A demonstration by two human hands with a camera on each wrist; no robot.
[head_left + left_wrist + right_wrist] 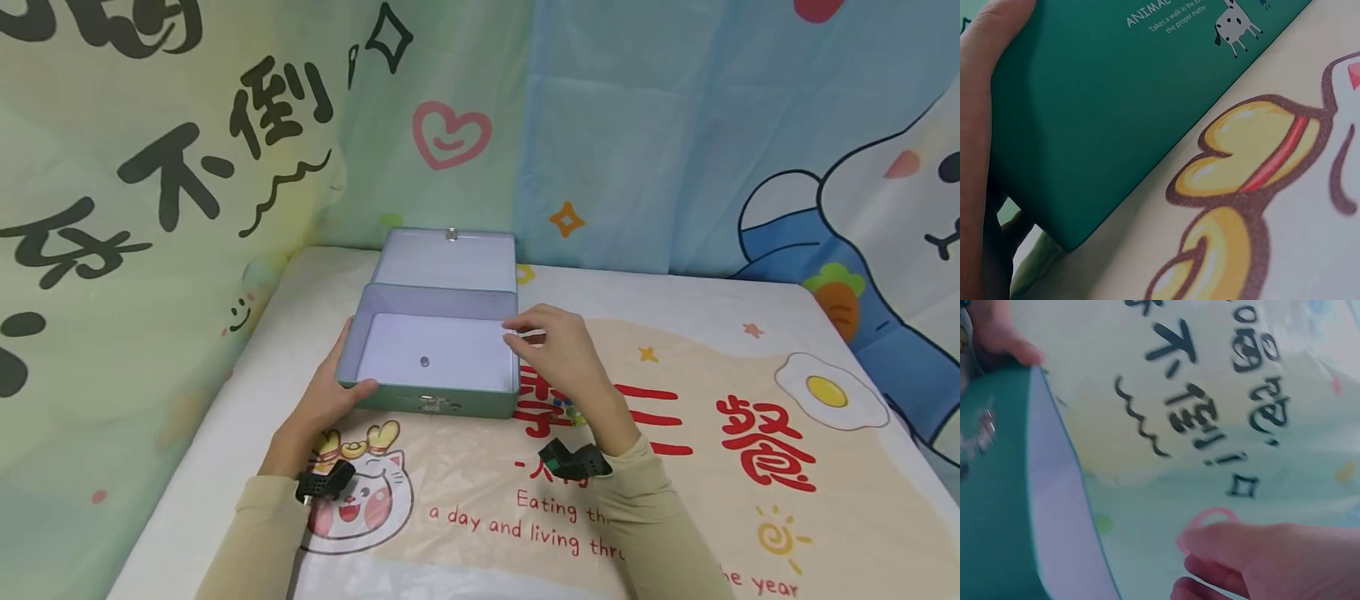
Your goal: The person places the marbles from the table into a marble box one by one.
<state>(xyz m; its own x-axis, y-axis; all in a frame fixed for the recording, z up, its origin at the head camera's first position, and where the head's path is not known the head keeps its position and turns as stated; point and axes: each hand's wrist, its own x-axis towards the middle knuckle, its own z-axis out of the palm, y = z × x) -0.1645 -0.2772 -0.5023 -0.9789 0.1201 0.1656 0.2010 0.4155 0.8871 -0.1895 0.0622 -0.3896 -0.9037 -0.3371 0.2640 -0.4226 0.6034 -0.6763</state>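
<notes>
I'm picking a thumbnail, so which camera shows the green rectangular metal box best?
The head view: it frames nearly all of the green rectangular metal box, with its open lid. The left wrist view shows only part of its printed green outside; the right wrist view, part of its front and pale inside.

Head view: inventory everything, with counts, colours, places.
Rectangular lidded box: one, green, open at centre.
Small round piece: one, grey, inside box.
Tiny pieces: count unclear, multicoloured, right of box.
Printed table cover: one, white and beige, under box.
Printed fabric backdrop: one, yellow, green, blue, behind.
Wrist devices: two, black, one per arm.
Long sleeves: two, beige, on forearms.
Left hand: one, gripping box's left front corner.
Right hand: one, over box's right rim.
</notes>
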